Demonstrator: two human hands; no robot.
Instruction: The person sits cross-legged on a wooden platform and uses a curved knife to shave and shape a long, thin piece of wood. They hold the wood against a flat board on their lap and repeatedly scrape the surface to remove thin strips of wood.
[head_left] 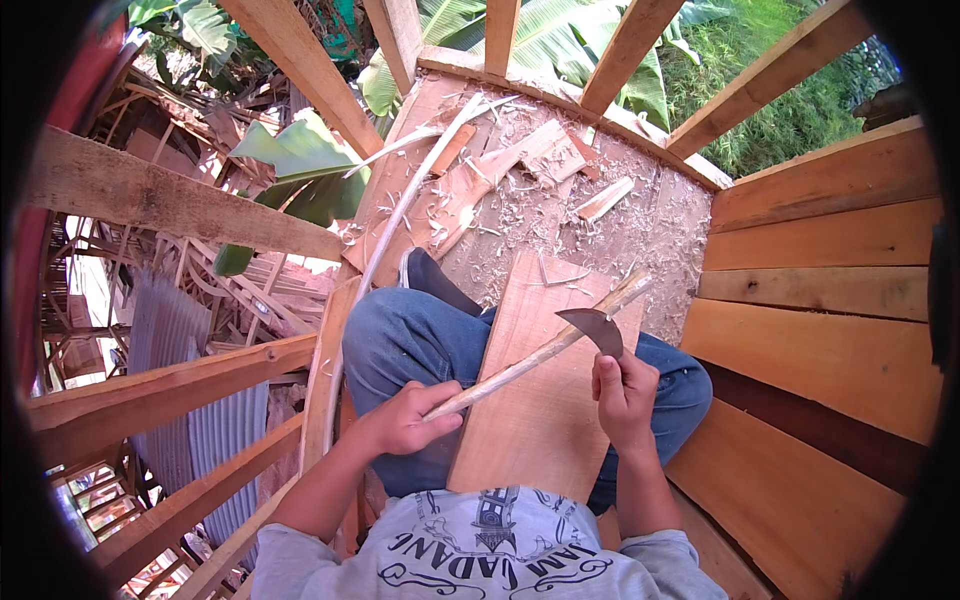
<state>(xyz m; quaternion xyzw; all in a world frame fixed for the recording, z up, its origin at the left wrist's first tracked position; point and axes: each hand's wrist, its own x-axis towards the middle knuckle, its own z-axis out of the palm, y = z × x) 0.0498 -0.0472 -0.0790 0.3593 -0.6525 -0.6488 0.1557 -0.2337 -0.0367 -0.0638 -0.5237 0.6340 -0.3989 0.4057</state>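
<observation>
Stick (520,368), pale and slender, lay diagonally above a flat wooden board (540,425), its near end at the left and its far end pointing ahead and to the right. Left hand (415,417): fingers clamped around the near end of the stick. Right hand (627,398): fingers closed on a dark, curved-blade knife (600,331); the fist hid the handle. The blade overlapped the stick's far portion; whether its edge touched the wood could not be told. Step in hand, as judged: shaving the stick's surface. The next move appeared to call for a firm left grip, a shallow blade angle and a controlled stroke clear of the left fingers. The board lay across the lap, over blue jeans (410,335). Ahead, curled shavings (562,232) and a pointed wood offcut (606,199) lay on the plank floor (672,215). A plank wall (820,340) enclosed the right side; banana leaves (312,165) and corrugated sheets (230,440) stood beyond the timber railing (185,195) at the left.
</observation>
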